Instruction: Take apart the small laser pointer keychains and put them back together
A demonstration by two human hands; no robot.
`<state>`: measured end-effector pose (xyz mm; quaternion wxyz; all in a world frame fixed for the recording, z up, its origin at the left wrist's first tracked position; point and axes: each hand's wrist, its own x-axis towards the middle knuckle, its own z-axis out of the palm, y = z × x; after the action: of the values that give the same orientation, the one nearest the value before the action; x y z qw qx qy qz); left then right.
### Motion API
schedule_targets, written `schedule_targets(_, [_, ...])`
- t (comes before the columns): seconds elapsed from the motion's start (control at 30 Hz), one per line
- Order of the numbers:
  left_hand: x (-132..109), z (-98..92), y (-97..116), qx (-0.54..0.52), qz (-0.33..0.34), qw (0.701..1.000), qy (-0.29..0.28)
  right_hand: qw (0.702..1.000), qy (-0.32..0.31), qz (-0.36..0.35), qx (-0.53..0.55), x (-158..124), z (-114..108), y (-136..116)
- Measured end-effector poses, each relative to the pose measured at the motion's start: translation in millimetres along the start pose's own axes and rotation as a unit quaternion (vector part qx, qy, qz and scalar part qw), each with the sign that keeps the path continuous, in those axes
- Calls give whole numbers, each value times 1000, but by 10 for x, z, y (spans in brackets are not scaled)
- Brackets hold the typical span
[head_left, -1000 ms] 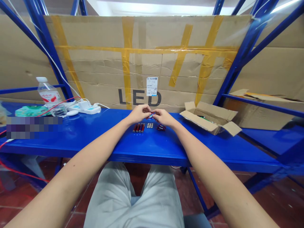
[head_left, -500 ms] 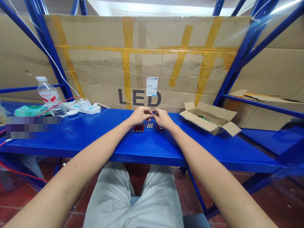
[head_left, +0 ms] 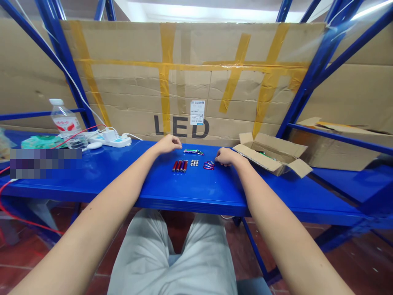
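My left hand (head_left: pixel 169 144) hovers over the blue table with its fingers loosely bent and apart, holding nothing I can see. Just right of its fingertips lies a thin, shiny green-and-purple metal piece with a clip-like end (head_left: pixel 193 152). My right hand (head_left: pixel 226 157) is closed, fingers bent down beside a small pile of red carabiners (head_left: pixel 209 165); whatever is between the fingertips is hidden. A row of several dark red metal tubes (head_left: pixel 180 166) stands nearest the left forearm. Between tubes and carabiners sit several small silver button cells (head_left: pixel 194 163), set out in rows.
At the right is an opened cardboard box (head_left: pixel 270 153) with green items inside. A plastic bottle (head_left: pixel 66 125), a white power strip (head_left: pixel 115 141) with cables and a green packet (head_left: pixel 43 142) occupy the left. A tall cardboard sheet (head_left: pixel 132 90) backs the blue table (head_left: pixel 190 190).
Both hands were together above the button cells. They have moved apart, left hand leftward and right hand to the carabiners' right side. The green-and-purple piece now shows on the table between them.
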<state>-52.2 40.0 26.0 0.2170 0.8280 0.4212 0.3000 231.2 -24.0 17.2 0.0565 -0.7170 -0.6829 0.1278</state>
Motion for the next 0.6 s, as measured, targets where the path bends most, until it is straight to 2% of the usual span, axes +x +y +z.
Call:
schedule_targets(0.13, [-29, -89, -83, 52, -85, 991, -85, 1000, 2, -20, 10, 78, 29, 76])
schedule_targets(0.23, [-63, -106, -51, 82, -113, 980, -145, 999, 19, -30, 17, 108, 57, 85])
schedule_targets(0.43, [-105, -101, 42, 90, -177, 967, -161, 999, 35, -37, 10, 67, 61, 42])
schedule_targets(0.6, [-107, -114, 29, 82, -161, 969, -168, 998, 38, -40, 12, 36, 48, 16])
